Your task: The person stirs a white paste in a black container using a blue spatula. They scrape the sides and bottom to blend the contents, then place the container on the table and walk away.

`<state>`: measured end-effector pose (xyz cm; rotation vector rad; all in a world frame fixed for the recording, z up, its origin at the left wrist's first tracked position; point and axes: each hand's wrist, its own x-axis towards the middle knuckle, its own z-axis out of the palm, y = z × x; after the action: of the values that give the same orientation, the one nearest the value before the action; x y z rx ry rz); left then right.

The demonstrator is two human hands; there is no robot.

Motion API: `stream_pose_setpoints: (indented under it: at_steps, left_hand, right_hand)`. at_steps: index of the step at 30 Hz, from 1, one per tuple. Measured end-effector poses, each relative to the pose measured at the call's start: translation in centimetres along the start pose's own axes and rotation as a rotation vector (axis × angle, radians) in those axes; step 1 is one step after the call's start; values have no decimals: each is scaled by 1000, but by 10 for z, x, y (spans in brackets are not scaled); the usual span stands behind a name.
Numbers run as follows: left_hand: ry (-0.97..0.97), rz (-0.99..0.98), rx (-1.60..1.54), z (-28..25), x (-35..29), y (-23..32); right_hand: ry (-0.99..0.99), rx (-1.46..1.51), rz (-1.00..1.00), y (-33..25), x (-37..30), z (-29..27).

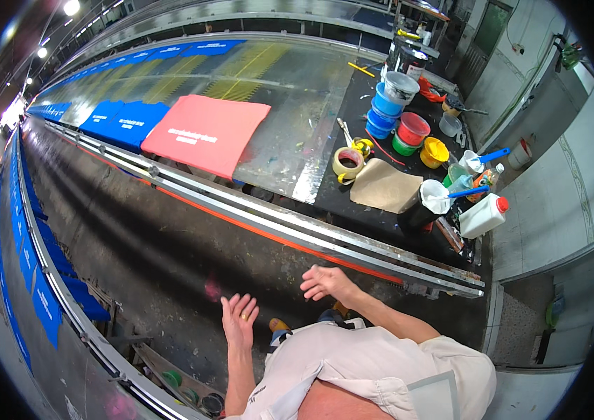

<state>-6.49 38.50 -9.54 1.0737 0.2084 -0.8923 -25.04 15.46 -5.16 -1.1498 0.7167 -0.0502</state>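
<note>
My left hand (239,318) is raised over the aisle floor, its fingers apart, a ring on one of them and nothing in it. My right hand (327,283) hangs in the air in front of my body, fingers loosely bent and apart, also holding nothing. Closest to the right hand is the metal rail (297,227) along the long printing table (286,150); the hand does not touch it. A salmon-red printed fabric piece (206,133) lies flat on that table, partly over its near edge. Blue printed fabric pieces (127,124) lie to its left.
A black table end (335,192) carries paint tubs (414,128), a tape roll (348,162), brown paper (386,185) and a white bottle with red cap (484,215). At left runs another table with blue fabric (46,308). Between the tables lies the stained floor (136,238).
</note>
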Motion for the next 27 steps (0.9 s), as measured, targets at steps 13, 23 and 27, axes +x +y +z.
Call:
stream_pose_setpoints:
  at_steps: [13,23,27]
  left_hand:
    - [808,-517,549,-374,-29,-85]
    - [863,-302,397,-386,-1,-71]
    - [836,-253,453,-380,17,-44]
  right_hand:
    - [-273,-1224,-23,57,97,69]
    - [-229,-1236,385,121,214,34]
    - [-379,-1188,295,116,290,82]
